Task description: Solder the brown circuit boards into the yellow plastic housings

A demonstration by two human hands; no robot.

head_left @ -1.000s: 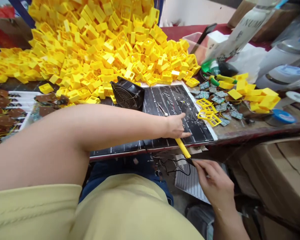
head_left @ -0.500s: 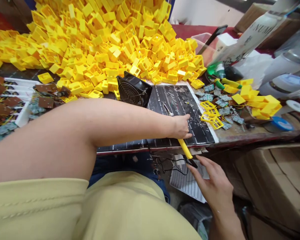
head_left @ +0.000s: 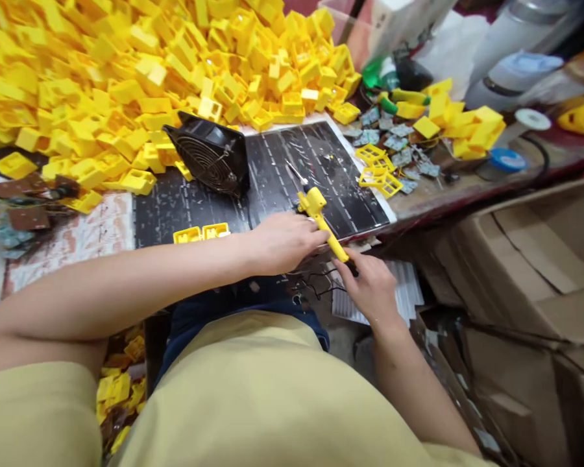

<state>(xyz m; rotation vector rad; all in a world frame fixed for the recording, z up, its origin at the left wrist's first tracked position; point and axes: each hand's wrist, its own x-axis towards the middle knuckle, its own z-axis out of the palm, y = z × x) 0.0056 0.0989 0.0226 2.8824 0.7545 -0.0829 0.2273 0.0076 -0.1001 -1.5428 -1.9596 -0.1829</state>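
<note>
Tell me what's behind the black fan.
Behind the black fan is part of a heap of yellow plastic pieces, visible above its top edge. Whatever sits directly behind the fan is covered, so I cannot tell what is there.

The cord end of the yellow soldering gun (head_left: 316, 202) is partly covered by the right hand (head_left: 371, 283). Two yellow casings (head_left: 215, 231) are half hidden by the left forearm (head_left: 175, 275). Lettering on the black mat (head_left: 292, 152) cannot be read.
</note>
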